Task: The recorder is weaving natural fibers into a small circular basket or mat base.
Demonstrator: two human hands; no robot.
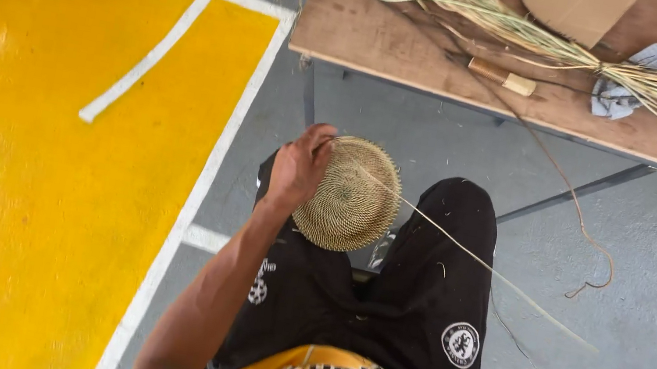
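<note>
**Coiled disc held over the lap, one strand trailing**

We see the left hand (299,166) gripping the round, tan, tightly coiled woven-fibre disc (349,195) at its upper left rim, fingers clamped on the edge; the disc sits tilted above the knees in black shorts (426,290), just in front of the low wooden desk (388,43); a long pale fibre strand (476,258) runs from the disc's face out to the right, over the thigh and toward the grey floor (641,335). The right hand is out of view, so we cannot tell what its fingers are doing.

On the desk lie a bundle of dry straw-coloured grass stalks (539,42), a small wooden-handled tool (502,77), a crumpled grey cloth (619,95) and a piece of brown cardboard (576,8); a thin dark cord (580,222) droops from the desk to the floor.

We judge the risks thus: the disc is held at one edge only, so it could twist or slip; the loose strand, unguided, could snag on the shorts or kink; the hanging cord could tangle with it.
</note>
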